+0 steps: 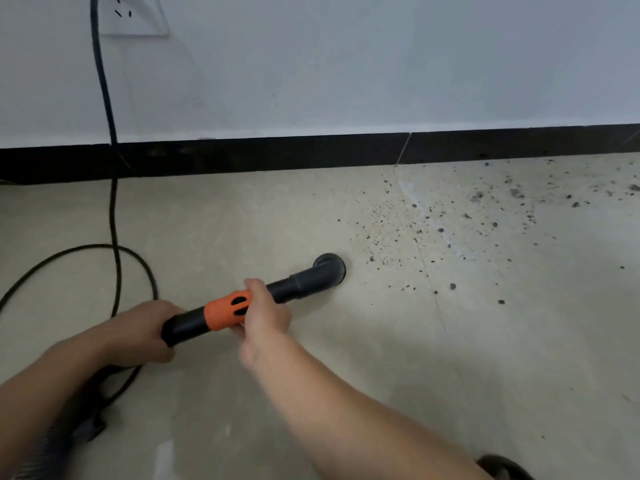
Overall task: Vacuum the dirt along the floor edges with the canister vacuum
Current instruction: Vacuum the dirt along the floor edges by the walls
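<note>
Black vacuum wand [284,288], gripped by left hand [143,329] and right hand [266,315] for steering, points its nozzle [330,268] toward scattered dirt [415,223].

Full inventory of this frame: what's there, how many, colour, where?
vacuum wand: one, black with orange collar, centre, elbow nozzle just left of the dirt
dirt: many specks, dark grey, on the floor at right, up to the baseboard
power cord: one, black, from the socket down the wall, looping on the floor at left
wall socket: one, white, top left
baseboard: one strip, black, foot of the wall
floor: beige tiles
hose: one, grey, bottom left
dark object: one, bottom right corner, unidentifiable
left hand: grips the wand's rear
right hand: grips beside the collar, blurred
</note>
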`<state>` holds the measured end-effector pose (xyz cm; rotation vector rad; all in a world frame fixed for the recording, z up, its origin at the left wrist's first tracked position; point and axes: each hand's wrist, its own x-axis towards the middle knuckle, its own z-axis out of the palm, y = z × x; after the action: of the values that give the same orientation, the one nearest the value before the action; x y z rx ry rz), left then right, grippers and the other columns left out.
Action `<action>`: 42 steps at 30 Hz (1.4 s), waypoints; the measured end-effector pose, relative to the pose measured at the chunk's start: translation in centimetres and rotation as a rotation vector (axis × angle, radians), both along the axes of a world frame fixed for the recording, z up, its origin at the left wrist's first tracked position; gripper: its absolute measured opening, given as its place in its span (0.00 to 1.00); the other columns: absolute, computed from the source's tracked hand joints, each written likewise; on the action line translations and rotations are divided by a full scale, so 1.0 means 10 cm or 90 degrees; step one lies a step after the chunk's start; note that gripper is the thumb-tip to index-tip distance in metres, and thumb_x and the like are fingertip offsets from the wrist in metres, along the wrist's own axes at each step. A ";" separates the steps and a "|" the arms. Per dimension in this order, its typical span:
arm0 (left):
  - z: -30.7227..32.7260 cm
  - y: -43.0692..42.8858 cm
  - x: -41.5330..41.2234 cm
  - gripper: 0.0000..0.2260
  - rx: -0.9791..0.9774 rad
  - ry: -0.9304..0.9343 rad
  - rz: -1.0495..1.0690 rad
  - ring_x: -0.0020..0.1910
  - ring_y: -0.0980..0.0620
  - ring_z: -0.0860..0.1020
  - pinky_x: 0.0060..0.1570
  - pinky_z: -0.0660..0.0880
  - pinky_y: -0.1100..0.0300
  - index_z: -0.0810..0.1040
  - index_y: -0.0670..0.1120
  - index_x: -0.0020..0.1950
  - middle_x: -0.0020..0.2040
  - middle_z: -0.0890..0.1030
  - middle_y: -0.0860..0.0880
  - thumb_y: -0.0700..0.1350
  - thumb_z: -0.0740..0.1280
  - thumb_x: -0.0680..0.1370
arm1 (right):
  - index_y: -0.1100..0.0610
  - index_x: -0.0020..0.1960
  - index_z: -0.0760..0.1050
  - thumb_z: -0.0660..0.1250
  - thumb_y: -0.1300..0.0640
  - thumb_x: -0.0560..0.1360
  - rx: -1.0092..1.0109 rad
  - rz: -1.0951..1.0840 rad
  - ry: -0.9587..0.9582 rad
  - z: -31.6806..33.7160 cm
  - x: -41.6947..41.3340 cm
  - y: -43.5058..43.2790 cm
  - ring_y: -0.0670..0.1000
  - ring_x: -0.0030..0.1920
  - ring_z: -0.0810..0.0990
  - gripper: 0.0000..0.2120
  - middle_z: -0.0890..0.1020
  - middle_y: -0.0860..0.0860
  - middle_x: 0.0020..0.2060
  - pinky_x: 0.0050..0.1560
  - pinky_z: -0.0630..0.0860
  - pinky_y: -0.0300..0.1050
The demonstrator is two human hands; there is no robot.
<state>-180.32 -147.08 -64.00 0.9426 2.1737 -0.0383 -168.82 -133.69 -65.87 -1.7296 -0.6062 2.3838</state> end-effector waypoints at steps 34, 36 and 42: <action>-0.07 0.93 0.46 0.13 0.115 0.087 -0.125 0.42 0.53 0.75 0.36 0.68 0.60 0.66 0.58 0.36 0.39 0.75 0.56 0.44 0.69 0.67 | 0.61 0.48 0.75 0.70 0.59 0.72 0.052 -0.185 -0.036 0.17 0.51 0.77 0.52 0.32 0.81 0.07 0.85 0.57 0.38 0.44 0.81 0.50; -0.04 0.77 0.31 0.14 0.041 0.065 -0.159 0.42 0.56 0.75 0.36 0.68 0.62 0.66 0.62 0.36 0.38 0.74 0.58 0.45 0.68 0.65 | 0.61 0.51 0.76 0.72 0.58 0.73 -0.006 -0.174 -0.028 0.12 0.56 0.49 0.53 0.34 0.81 0.10 0.84 0.57 0.42 0.41 0.81 0.49; -0.03 0.65 0.36 0.13 0.016 0.072 -0.196 0.43 0.57 0.75 0.32 0.65 0.65 0.66 0.60 0.34 0.37 0.73 0.58 0.45 0.68 0.66 | 0.62 0.54 0.76 0.72 0.59 0.72 -0.069 -0.224 -0.037 0.12 0.75 0.26 0.53 0.34 0.82 0.13 0.83 0.58 0.42 0.32 0.81 0.44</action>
<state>-176.74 -140.60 -64.32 1.3095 2.1157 -0.2177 -161.34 -131.11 -64.63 -1.7799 -0.1611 2.1609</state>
